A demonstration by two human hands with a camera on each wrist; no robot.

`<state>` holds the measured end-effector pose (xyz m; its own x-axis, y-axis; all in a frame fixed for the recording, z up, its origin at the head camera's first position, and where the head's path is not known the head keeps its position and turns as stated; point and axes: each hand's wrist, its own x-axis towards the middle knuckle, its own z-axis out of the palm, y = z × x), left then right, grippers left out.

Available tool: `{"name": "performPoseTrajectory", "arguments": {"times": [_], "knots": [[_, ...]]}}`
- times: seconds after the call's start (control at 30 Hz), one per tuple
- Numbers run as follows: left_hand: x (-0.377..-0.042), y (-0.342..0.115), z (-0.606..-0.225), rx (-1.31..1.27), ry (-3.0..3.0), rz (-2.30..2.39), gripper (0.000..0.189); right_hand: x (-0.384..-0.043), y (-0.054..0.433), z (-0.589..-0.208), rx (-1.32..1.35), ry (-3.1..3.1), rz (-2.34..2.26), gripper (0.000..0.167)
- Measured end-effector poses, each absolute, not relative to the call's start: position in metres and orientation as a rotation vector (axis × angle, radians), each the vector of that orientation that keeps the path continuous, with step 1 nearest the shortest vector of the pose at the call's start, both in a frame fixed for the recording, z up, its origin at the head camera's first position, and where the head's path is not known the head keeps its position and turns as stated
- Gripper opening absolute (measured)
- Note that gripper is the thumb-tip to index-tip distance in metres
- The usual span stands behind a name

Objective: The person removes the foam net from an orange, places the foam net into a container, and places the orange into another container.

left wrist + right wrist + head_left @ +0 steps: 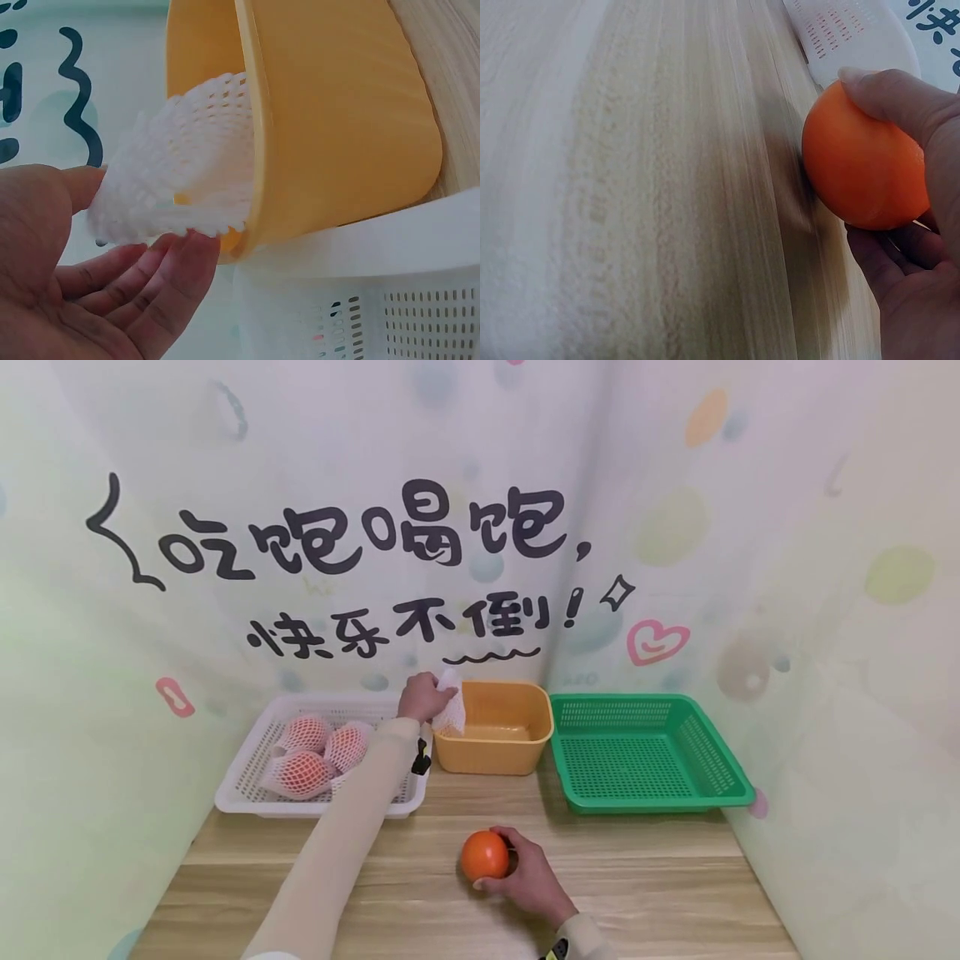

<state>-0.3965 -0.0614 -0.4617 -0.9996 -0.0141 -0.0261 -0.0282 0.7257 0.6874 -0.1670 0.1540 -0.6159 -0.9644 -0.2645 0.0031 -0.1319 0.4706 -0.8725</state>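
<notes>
My left hand (pixel 424 697) is at the left rim of the yellow bin (pixel 495 758), holding a white foam fruit net (pixel 450 714). In the left wrist view, the net (pixel 180 161) lies between thumb and fingertips and hangs partly inside the bin's mouth. Over the front part of the table, my right hand (pixel 534 877) grips a bare, smooth orange (pixel 484 857). The right wrist view shows the thumb on one side of the orange (pixel 862 157) and fingers on the other. Whether the fruit touches the table is hard to tell.
A white basket (pixel 243 777) at the left holds several orange fruits in foam nets (pixel 303 774), partly behind my left forearm. To the bin's right is a green basket (pixel 637 802). All stand on a wooden table (pixel 645 885) against a printed wall cloth.
</notes>
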Motion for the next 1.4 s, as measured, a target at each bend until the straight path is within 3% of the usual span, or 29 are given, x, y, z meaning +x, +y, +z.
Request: {"name": "performPoseTrajectory", "arguments": {"times": [0.47,0.8,1.4], "knots": [[-0.379,-0.076,-0.468,-0.003,2.903,1.184,0.067,-0.166,0.154,-0.619,-0.360,2.579,-1.511,0.086],[-0.352,-0.079,-0.470,0.093,2.851,1.390,0.066,-0.166,0.161,-0.612,-0.341,2.686,-1.506,0.085],[-0.298,-0.050,-0.490,0.399,2.879,1.513,0.058,-0.174,0.209,-0.557,-0.253,2.821,-1.644,0.085]]}}
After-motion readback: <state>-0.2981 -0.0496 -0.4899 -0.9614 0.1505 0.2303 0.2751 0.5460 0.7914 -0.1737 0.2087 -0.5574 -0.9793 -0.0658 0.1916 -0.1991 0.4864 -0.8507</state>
